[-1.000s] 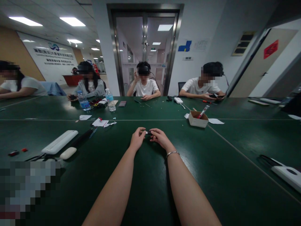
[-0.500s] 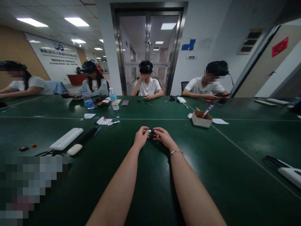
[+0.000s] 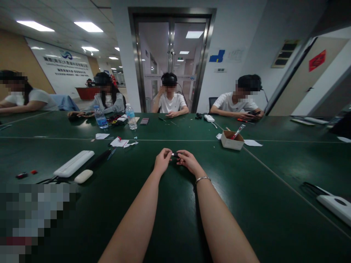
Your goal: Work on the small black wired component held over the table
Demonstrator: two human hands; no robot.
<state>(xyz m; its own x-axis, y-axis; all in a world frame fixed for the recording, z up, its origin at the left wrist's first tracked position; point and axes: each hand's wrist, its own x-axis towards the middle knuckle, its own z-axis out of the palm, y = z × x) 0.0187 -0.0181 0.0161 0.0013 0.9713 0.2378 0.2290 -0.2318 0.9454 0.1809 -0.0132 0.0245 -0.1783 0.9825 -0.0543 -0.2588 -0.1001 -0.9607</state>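
Between my two hands is a small black object with a bright silver end (image 3: 174,155), too small to tell its exact kind. My left hand (image 3: 162,160) pinches it at the silver end, thumb and fingertips pressed together. From the other side my right hand (image 3: 188,161) grips the black end with thumb and forefinger, the other fingers curled below. Both hands are close together just above the green table (image 3: 175,204). A silver bracelet (image 3: 203,179) circles my right wrist.
A cardboard box (image 3: 232,141) with tools stands right of my hands. To the left lie a white power strip (image 3: 74,163), a white oval case (image 3: 83,176) and torn paper (image 3: 120,142). Two bottles (image 3: 131,117) stand farther back. Several people wearing headsets sit across the table.
The view has shifted slightly, so most things sit a little lower and farther left. My hands keep their hold on the small object; less of its silver end shows.
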